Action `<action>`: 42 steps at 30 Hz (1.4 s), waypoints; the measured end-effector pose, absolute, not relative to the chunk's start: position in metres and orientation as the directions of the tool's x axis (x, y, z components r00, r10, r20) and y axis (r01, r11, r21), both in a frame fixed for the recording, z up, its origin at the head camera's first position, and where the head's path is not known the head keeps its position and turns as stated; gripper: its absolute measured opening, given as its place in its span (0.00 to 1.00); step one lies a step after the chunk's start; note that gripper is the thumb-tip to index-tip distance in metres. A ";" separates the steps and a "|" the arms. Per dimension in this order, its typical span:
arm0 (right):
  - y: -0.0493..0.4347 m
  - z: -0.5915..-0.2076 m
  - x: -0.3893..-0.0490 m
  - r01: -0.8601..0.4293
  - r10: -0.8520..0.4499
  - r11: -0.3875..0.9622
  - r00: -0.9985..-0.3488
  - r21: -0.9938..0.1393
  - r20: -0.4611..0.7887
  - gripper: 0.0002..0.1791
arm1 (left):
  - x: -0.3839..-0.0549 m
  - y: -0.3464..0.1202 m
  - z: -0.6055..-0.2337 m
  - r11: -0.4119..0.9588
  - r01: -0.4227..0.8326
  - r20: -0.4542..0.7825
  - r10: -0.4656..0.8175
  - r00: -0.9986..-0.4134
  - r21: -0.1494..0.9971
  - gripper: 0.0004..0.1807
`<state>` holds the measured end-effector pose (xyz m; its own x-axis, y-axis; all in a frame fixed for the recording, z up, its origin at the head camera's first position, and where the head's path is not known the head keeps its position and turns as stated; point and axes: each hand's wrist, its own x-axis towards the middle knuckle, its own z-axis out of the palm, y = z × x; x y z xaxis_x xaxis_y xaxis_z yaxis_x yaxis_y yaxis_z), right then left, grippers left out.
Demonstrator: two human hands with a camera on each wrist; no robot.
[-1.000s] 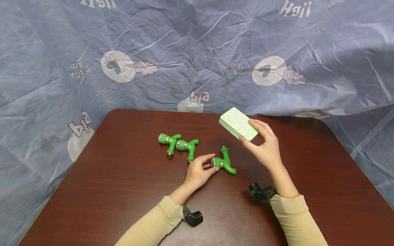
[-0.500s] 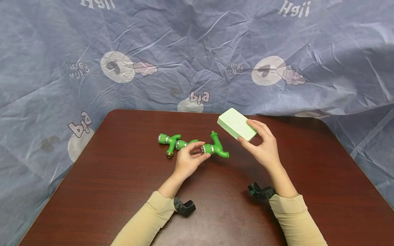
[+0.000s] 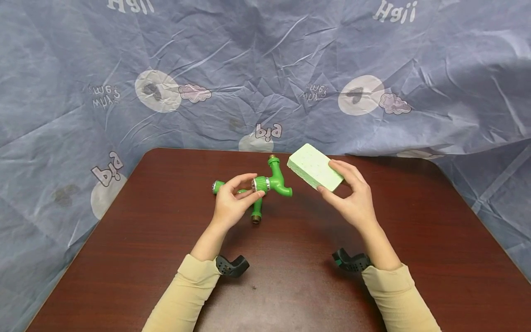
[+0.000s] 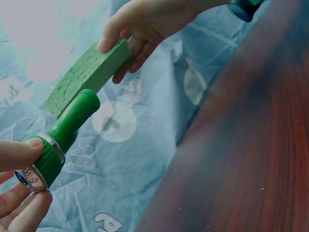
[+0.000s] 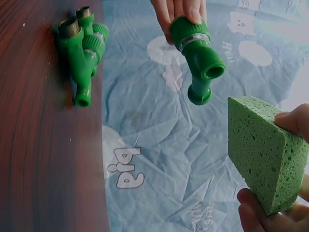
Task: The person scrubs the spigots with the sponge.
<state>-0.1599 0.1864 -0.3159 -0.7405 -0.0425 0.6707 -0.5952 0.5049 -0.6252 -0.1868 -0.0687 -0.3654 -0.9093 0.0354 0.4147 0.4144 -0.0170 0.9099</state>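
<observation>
My left hand [image 3: 232,203] pinches a green tap [image 3: 277,181] by its ribbed knob, above the table. In the right wrist view the same tap [image 5: 200,63] hangs with its spout opening toward the camera. My right hand [image 3: 354,196] holds a pale green sponge [image 3: 315,167] by its near end, between thumb and fingers. The sponge is just right of the tap; a narrow gap parts them in the head view. Two more green taps [image 5: 79,60] lie side by side on the table, mostly hidden behind my left hand in the head view.
The dark red-brown wooden table [image 3: 290,276] reaches back to a wrinkled grey-blue printed cloth [image 3: 265,60]. Black wrist mounts [image 3: 232,266] sit on both forearms, by the beige sleeves [image 3: 182,286].
My left hand has lifted the tap up and to the left, in front of the other two taps. My right hand has shifted slightly left with the sponge.
</observation>
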 end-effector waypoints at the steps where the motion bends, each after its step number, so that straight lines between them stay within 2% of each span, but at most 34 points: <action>1: 0.185 -0.315 -0.159 -0.605 -0.048 0.496 -0.735 -0.622 0.676 0.29 | -0.185 -0.070 -0.361 -0.025 0.416 0.416 0.038 -0.908 0.909 0.22; 6: 0.178 -0.312 -0.154 -0.653 -0.072 0.460 -0.703 -0.602 0.707 0.30 | -0.170 -0.072 -0.338 -0.015 0.440 0.440 0.040 -0.897 0.898 0.22; 10: 0.169 -0.311 -0.149 -0.691 -0.095 0.417 -0.679 -0.590 0.728 0.30 | -0.167 -0.069 -0.334 -0.005 0.465 0.465 0.036 -0.885 0.885 0.22; 18: 0.157 -0.308 -0.141 -0.732 -0.155 0.384 -0.652 -0.563 0.742 0.31 | -0.165 -0.061 -0.336 -0.141 0.436 0.445 0.037 -0.895 0.889 0.22; 25: 0.154 -0.309 -0.140 -0.748 -0.208 0.363 -0.647 -0.556 0.734 0.31 | -0.163 -0.059 -0.337 -0.083 0.492 0.497 0.052 -0.866 0.867 0.20; 29: 0.156 -0.311 -0.142 -0.746 -0.233 0.371 -0.651 -0.552 0.723 0.31 | -0.163 -0.058 -0.337 -0.073 0.487 0.491 0.054 -0.870 0.871 0.20; 32: 0.159 -0.311 -0.144 -0.726 -0.213 0.415 -0.663 -0.548 0.717 0.31 | -0.162 -0.058 -0.336 -0.072 0.466 0.470 0.057 -0.881 0.882 0.20; 36: 0.164 -0.310 -0.147 -0.681 -0.119 0.483 -0.674 -0.551 0.729 0.30 | -0.161 -0.059 -0.334 -0.068 0.437 0.441 0.071 -0.895 0.897 0.21; 39: 0.167 -0.309 -0.149 -0.672 -0.046 0.472 -0.665 -0.571 0.745 0.30 | -0.161 -0.060 -0.334 -0.065 0.424 0.428 0.078 -0.901 0.904 0.21; 42: 0.168 -0.308 -0.148 -0.698 -0.051 0.423 -0.654 -0.577 0.754 0.30 | -0.166 -0.061 -0.340 -0.067 0.419 0.423 0.077 -0.903 0.906 0.22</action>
